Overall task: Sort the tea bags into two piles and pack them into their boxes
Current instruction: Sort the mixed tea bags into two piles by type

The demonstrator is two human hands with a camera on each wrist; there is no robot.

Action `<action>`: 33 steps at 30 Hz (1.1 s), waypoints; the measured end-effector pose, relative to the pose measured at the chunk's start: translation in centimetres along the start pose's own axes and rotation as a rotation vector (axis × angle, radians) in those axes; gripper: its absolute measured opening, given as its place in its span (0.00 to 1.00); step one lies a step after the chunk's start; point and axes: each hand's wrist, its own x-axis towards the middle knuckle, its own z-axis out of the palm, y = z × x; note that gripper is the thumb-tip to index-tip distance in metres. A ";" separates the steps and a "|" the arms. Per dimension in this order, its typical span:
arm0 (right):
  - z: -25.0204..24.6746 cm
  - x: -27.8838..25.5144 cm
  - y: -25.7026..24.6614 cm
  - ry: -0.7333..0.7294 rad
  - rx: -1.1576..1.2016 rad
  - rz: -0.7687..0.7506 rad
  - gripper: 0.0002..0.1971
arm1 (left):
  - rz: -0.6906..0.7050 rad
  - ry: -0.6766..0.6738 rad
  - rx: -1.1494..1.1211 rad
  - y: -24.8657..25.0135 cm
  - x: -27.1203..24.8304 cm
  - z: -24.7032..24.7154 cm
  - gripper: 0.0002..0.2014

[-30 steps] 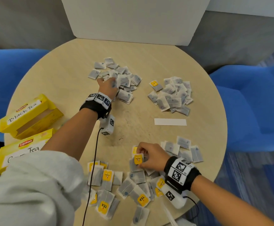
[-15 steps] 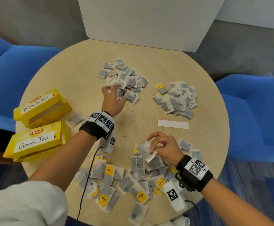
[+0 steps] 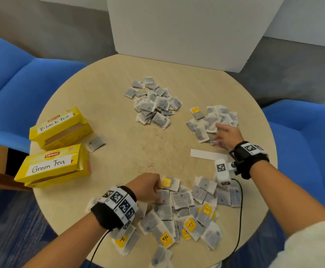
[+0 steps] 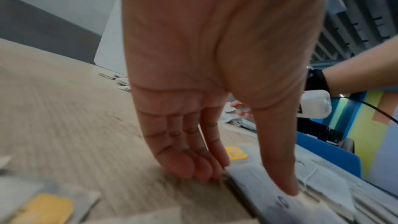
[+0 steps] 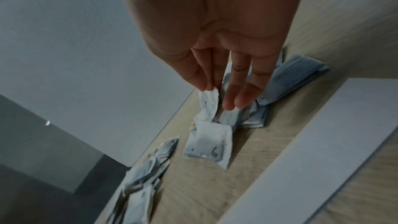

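Note:
My left hand (image 3: pixel 154 188) is down on the near unsorted pile of tea bags (image 3: pixel 186 211). In the left wrist view the left hand (image 4: pixel 247 181) has straight fingers (image 4: pixel 200 168) at the edge of a flat tea bag (image 4: pixel 269 198), with the thumb pressing on top of it. My right hand (image 3: pixel 222 133) is over the right sorted pile (image 3: pixel 212 120). In the right wrist view the right hand (image 5: pixel 210 86) pinches the top of a white tea bag (image 5: pixel 207 142) between thumb and forefinger. Another sorted pile (image 3: pixel 154 103) lies at the far middle.
Two yellow boxes stand at the left, labelled Black Tea (image 3: pixel 59 126) and Green Tea (image 3: pixel 53 165). One lone tea bag (image 3: pixel 95 143) lies beside them. A white paper strip (image 3: pixel 206 154) lies near my right wrist. Blue chairs (image 3: pixel 303 144) flank the round table (image 3: pixel 109 78).
My left hand came back from the far middle pile to the near unsorted pile. My right hand lifted a tea bag from the near pile and carried it to the right pile.

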 end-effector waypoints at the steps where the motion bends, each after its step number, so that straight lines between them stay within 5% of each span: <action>1: 0.2 0.3 0.1 -0.010 -0.036 0.021 0.21 | -0.005 0.003 0.006 0.0 0.1 0.2 0.13; 4: 0.9 0.1 -0.2 0.008 -0.293 0.001 0.22 | 0.030 0.016 0.034 0.1 0.4 0.3 0.09; 7: 2.0 -3.4 0.0 0.033 -0.614 -0.224 0.20 | 0.046 0.042 0.042 0.1 0.7 0.5 0.05; 11: 4.1 -11.4 2.1 -0.602 -0.949 -0.398 0.18 | 0.051 0.057 -0.015 -0.4 1.1 0.4 0.05; 13: 4.6 -13.5 3.8 -0.771 -1.077 -0.405 0.21 | 0.053 0.082 -0.086 -0.7 1.0 -0.2 0.04; 21: 4.3 -13.9 6.8 -0.616 -0.892 -0.341 0.15 | 0.072 0.236 -0.443 -1.4 0.8 -2.5 0.04; 33: 1.4 -12.2 5.7 -0.425 -0.242 -0.129 0.15 | 0.036 0.277 -0.702 -1.3 1.0 -3.1 0.01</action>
